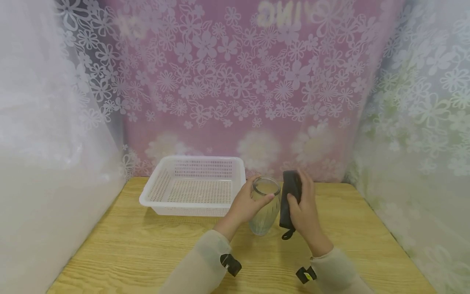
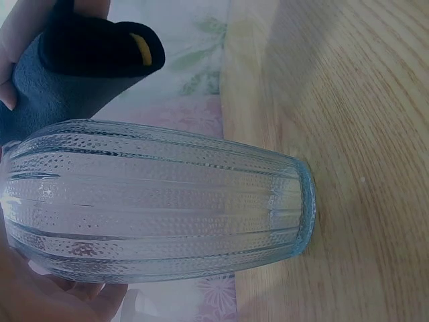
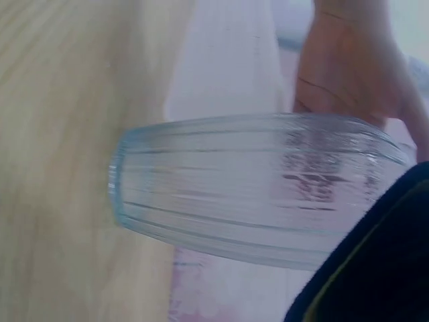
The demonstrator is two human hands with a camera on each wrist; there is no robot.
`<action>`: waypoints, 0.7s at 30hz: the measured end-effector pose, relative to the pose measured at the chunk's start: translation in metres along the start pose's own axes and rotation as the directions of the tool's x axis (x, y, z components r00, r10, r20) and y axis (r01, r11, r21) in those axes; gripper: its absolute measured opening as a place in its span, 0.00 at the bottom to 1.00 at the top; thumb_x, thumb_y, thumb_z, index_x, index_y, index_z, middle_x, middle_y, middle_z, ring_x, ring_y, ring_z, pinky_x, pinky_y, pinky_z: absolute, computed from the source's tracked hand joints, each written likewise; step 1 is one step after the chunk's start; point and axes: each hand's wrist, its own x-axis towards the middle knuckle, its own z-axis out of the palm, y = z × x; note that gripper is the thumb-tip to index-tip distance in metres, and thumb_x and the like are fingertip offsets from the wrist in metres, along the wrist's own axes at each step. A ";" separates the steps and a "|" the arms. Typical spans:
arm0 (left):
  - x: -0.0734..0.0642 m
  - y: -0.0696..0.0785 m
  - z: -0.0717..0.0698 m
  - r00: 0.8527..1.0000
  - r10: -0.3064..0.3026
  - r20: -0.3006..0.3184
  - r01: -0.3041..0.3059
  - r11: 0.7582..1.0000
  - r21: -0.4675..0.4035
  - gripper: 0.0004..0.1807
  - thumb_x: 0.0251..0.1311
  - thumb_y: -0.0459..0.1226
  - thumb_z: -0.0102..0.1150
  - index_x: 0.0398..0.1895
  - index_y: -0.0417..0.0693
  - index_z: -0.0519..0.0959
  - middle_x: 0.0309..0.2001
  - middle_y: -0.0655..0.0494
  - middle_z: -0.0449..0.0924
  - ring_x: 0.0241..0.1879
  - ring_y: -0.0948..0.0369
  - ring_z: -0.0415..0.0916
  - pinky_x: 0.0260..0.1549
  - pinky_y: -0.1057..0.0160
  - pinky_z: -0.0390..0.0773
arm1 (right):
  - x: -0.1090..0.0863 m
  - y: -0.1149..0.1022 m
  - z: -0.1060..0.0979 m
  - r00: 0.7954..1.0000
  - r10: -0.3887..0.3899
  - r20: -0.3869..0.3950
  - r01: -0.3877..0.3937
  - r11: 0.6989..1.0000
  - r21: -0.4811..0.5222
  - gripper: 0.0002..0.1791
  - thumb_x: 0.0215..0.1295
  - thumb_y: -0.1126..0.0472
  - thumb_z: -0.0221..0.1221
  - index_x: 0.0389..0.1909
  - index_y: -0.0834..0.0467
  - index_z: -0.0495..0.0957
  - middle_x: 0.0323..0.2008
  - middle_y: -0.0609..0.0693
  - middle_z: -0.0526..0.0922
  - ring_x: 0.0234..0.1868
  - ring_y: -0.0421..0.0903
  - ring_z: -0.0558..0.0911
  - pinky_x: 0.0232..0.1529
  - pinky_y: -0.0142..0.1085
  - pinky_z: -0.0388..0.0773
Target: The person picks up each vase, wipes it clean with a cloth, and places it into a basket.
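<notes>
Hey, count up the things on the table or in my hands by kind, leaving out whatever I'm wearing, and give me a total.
White basket: 1
Glass vase: 1
Dark cloth: 1
Total: 3

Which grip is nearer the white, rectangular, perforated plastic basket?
Left. The left grip is by the near right corner of the basket, holding the clear ribbed glass vase; the right grip is farther right, past the vase, holding the dark elongated fabric item.
</notes>
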 end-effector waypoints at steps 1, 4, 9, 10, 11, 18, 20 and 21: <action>0.000 0.000 0.000 1.000 0.000 -0.001 0.000 1.000 -0.002 0.47 0.57 0.69 0.59 0.78 0.72 0.55 0.76 0.56 0.57 0.71 0.48 0.62 0.61 0.38 0.69 | -0.001 0.001 0.002 1.000 -0.016 -0.019 0.016 1.000 0.007 0.45 0.68 0.72 0.50 0.80 0.42 0.46 0.78 0.57 0.44 0.69 0.64 0.58 0.53 0.63 0.66; -0.001 -0.001 -0.001 1.000 0.000 -0.001 0.000 1.000 -0.009 0.46 0.57 0.69 0.59 0.77 0.73 0.55 0.76 0.56 0.57 0.71 0.47 0.62 0.60 0.38 0.70 | -0.004 0.005 0.009 0.996 -0.060 -0.067 0.061 0.998 0.012 0.43 0.68 0.72 0.50 0.80 0.45 0.47 0.79 0.54 0.43 0.73 0.63 0.52 0.58 0.67 0.62; 0.000 -0.001 -0.001 1.000 0.017 -0.004 -0.017 1.000 -0.007 0.46 0.57 0.68 0.60 0.77 0.72 0.56 0.76 0.56 0.58 0.70 0.47 0.63 0.60 0.38 0.70 | -0.005 0.012 0.018 0.981 -0.158 -0.113 0.162 0.987 0.024 0.40 0.69 0.70 0.49 0.80 0.53 0.48 0.78 0.56 0.44 0.74 0.63 0.51 0.58 0.69 0.59; 0.000 -0.001 -0.001 1.000 0.020 -0.004 -0.020 1.000 -0.007 0.46 0.57 0.68 0.60 0.77 0.72 0.56 0.76 0.56 0.58 0.70 0.47 0.63 0.60 0.38 0.70 | -0.006 0.013 0.020 0.978 -0.173 -0.118 0.178 0.983 0.033 0.40 0.69 0.70 0.49 0.80 0.53 0.48 0.78 0.56 0.44 0.73 0.63 0.52 0.58 0.68 0.59; 0.000 -0.001 -0.001 1.000 0.024 -0.002 -0.024 1.000 -0.009 0.46 0.57 0.68 0.60 0.77 0.72 0.55 0.76 0.56 0.58 0.70 0.47 0.63 0.60 0.38 0.70 | -0.006 0.013 0.021 0.974 -0.190 -0.124 0.196 0.980 0.034 0.39 0.69 0.69 0.49 0.79 0.54 0.49 0.78 0.56 0.44 0.73 0.63 0.52 0.58 0.68 0.59; -0.001 0.000 0.000 0.999 0.035 0.014 -0.035 0.999 -0.025 0.45 0.58 0.68 0.59 0.77 0.74 0.54 0.76 0.55 0.56 0.70 0.45 0.63 0.60 0.38 0.70 | -0.010 0.012 0.034 0.950 -0.267 -0.161 0.276 0.960 0.042 0.37 0.71 0.68 0.49 0.78 0.59 0.49 0.79 0.57 0.44 0.75 0.62 0.51 0.60 0.69 0.59; -0.002 -0.001 0.000 0.999 0.037 0.012 -0.036 0.999 -0.032 0.45 0.58 0.68 0.59 0.77 0.75 0.55 0.76 0.56 0.57 0.70 0.44 0.63 0.61 0.38 0.70 | -0.011 0.012 0.038 0.949 -0.272 -0.158 0.282 0.959 0.039 0.37 0.72 0.67 0.49 0.78 0.59 0.49 0.79 0.57 0.43 0.75 0.62 0.50 0.60 0.70 0.59; -0.003 -0.002 0.000 0.999 0.038 0.010 -0.037 0.999 -0.034 0.44 0.58 0.67 0.60 0.76 0.76 0.55 0.76 0.56 0.57 0.70 0.44 0.63 0.61 0.38 0.69 | -0.012 0.012 0.040 0.949 -0.272 -0.158 0.281 0.959 0.037 0.36 0.72 0.67 0.49 0.78 0.59 0.49 0.79 0.57 0.43 0.75 0.62 0.50 0.60 0.71 0.58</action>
